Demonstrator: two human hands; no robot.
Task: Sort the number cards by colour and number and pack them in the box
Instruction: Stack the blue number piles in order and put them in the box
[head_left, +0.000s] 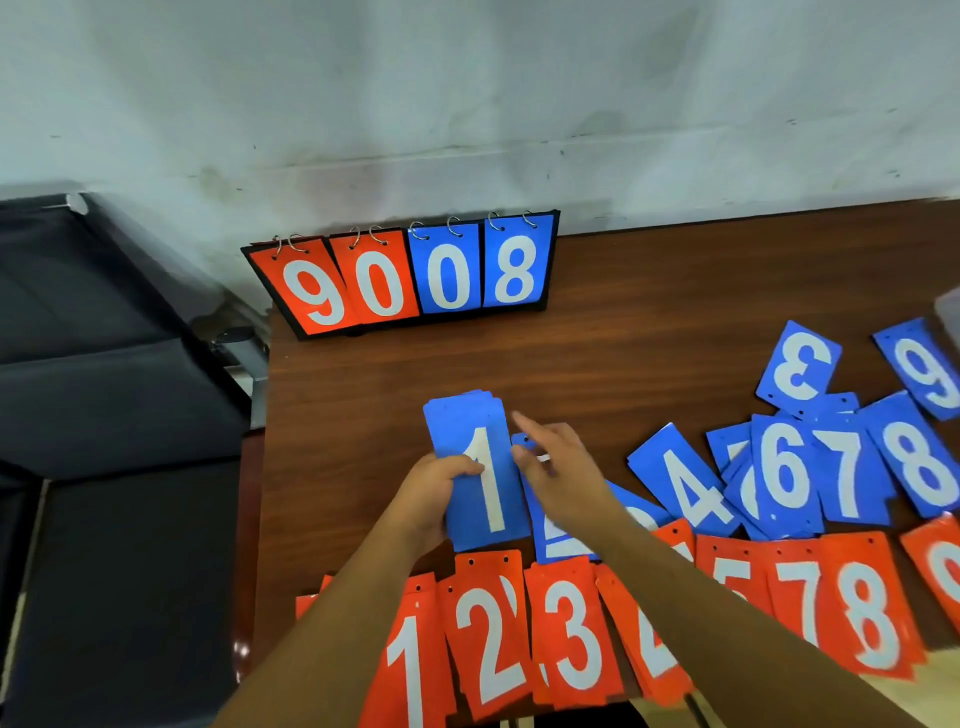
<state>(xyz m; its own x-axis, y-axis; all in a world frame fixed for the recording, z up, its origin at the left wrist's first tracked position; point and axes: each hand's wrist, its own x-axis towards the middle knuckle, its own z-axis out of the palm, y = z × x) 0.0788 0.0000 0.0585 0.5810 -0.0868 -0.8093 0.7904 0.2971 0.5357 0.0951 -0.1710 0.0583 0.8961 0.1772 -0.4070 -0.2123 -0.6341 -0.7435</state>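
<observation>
My left hand (434, 491) grips a stack of blue cards (470, 436) with a 1 on top, held above the brown table (623, 322). My right hand (558, 475) hovers beside it over a blue 2 card (558, 543), pinching that card's top edge between thumb and fingers. More blue cards lie to the right: a 4 (680, 480), a 6 (787, 475), a 7 (847, 467), an 8 (917, 467), a 3 (800, 366) and a 9 (927, 376). Red cards 1 (410, 670), 2 (491, 634), 3 (571, 631), 7 (800, 592) and 8 (867, 613) line the near edge.
A flip scoreboard (410, 275) showing 9 0 0 8 leans against the white wall at the table's back left. A dark chair or bench (104, 364) stands left of the table. A grey object (948, 312) shows at the right edge.
</observation>
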